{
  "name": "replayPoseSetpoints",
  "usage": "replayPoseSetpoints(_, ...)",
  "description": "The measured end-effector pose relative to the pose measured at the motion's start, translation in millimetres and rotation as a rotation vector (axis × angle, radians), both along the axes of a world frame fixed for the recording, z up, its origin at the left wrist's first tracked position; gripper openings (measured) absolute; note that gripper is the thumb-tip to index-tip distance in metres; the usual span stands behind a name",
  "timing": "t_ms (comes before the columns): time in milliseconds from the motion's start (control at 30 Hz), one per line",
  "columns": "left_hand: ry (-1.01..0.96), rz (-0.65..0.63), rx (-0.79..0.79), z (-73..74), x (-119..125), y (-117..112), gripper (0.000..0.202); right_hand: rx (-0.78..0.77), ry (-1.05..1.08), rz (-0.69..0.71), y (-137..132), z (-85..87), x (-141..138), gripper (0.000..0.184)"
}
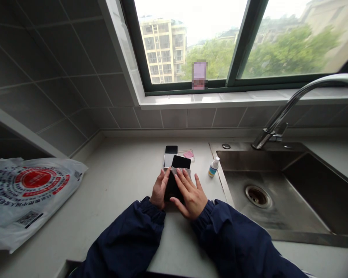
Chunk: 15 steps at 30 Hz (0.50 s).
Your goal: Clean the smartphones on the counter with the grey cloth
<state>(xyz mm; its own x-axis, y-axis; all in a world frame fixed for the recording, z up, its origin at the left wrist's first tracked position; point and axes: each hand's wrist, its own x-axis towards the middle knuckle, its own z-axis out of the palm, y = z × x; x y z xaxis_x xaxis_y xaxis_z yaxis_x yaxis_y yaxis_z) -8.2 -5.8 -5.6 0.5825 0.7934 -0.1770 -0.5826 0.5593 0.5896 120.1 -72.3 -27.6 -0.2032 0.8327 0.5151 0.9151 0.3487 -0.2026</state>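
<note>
Both my hands are over a black smartphone on the pale stone worktop. My left hand grips its left side. My right hand lies across it with fingers spread, pressing a thin grey cloth onto the phone's face. Most of the phone's lower half is hidden by my hands. Just beyond them lies a second phone, black at its top and silver-white below, its lower edge close to the black phone. A small pink item sits beside it.
A small spray bottle with a white cap stands to the right, near the steel sink with its arched tap. A printed white plastic bag lies on the left of the worktop. Tiled walls and a window rise behind.
</note>
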Motion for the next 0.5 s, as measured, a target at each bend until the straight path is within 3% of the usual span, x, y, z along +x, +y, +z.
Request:
replayPoseSetpoints(300,-0.025,-0.251,0.317,-5.1,2.7,-5.9,0.056,0.114,0.075,-0.193,13.4,2.5,22.6,0.072)
replayPoseSetpoints(500,0.08,-0.219,0.494,-11.3,1.4,-5.1,0.057,0.136,0.071,-0.108,9.7,7.5,19.9,0.071)
